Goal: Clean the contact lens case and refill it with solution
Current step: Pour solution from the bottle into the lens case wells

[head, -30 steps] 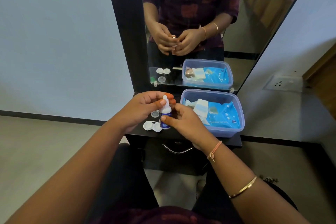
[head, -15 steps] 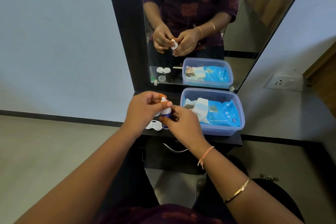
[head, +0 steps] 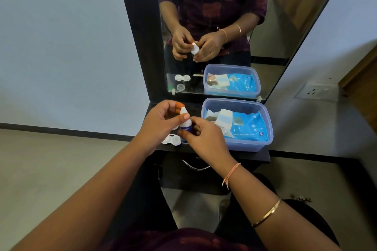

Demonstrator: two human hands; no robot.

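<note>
The right hand [head: 204, 134] gripped the small plastic solution bottle [head: 185, 126]; the left hand [head: 161, 121] pinched its tapered white cap [head: 183, 110].

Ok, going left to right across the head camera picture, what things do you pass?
First the contact lens case → solution bottle → blue plastic tub → wall socket.

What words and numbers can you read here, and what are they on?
"BABY WET WIPE": on the blue wipes pack in the box; the word before it is blurred.
"72": in a round badge on the same pack.
Label on the bottle: too blurred and partly covered to read.
</note>
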